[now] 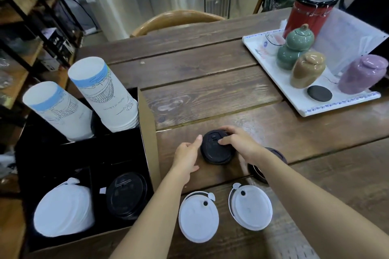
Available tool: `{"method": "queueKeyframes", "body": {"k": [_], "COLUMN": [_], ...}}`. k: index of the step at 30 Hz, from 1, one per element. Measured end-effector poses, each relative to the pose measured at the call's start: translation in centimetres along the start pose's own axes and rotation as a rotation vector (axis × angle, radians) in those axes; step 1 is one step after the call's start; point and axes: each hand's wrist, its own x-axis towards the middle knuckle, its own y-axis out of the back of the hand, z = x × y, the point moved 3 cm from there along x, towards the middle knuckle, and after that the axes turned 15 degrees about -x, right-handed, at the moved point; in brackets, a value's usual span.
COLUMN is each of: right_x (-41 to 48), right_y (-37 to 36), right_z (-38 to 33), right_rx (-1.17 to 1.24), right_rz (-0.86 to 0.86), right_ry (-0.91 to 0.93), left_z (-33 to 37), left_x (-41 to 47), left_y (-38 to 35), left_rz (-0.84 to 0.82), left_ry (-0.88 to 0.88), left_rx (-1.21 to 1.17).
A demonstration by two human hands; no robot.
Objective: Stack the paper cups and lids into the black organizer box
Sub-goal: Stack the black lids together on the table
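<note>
A small pile of black lids [216,150] lies on the wooden table. My right hand [239,140] presses on its top and far edge, gripping it. My left hand [186,154] touches its left rim with the thumb, fingers apart. The black organizer box [128,149] stands at the left. Two stacks of upside-down paper cups [105,94] [56,111] fill its far compartments. White lids [63,210] and black lids [126,195] fill the near ones. Two white lids [199,216] [250,206] lie near me. More black lids [265,171] sit half hidden under my right forearm.
A white tray [271,71] at the right holds green, tan and purple jars, a red canister and a black disc. A wooden chair back [176,20] stands beyond the table. Metal shelving is at the far left, steel cabinets behind.
</note>
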Motion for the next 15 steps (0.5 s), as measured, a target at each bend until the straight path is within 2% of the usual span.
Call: {"method": "queueKeyframes", "body": {"k": [4, 9, 15], "right_x": [0.0, 0.2, 0.9], "right_y": [0.1, 1.4, 2.6], "right_z": [-0.9, -1.2, -0.7], "right_rx": [-0.114, 0.025, -0.208], "right_rz": [0.018, -0.034, 0.058], "right_ry": [0.069, 0.111, 0.119], "left_z": [-0.2, -0.2, -0.6], "left_x": [-0.2, -0.4, -0.2], "left_y": [-1.2, -1.9, -2.6], "left_rz": [-0.049, -0.084, -0.089], "left_ry": [-0.066, -0.076, -0.028], "left_rx": [0.099, -0.017, -0.115]}}
